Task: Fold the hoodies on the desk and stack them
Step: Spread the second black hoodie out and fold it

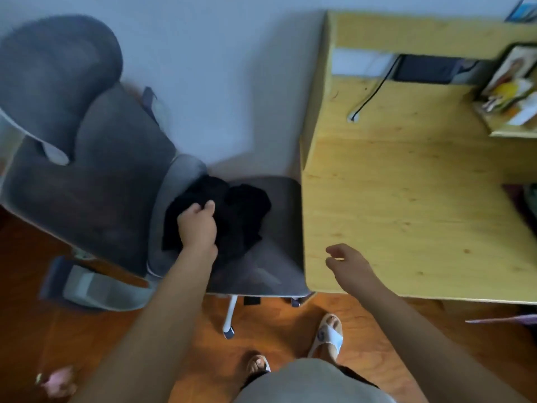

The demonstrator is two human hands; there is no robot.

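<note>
Your left hand [198,225] is curled into the black hoodie [232,219] bunched on the chair seat [279,228], likely gathering it to lift. Your right hand [347,261] hangs relaxed and empty over the desk [406,199] edge, beside bare wood where folding could happen.

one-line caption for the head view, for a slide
Left hand grips a black hoodie heaped on the grey chair; right hand hangs open at the wooden desk edge.
</note>
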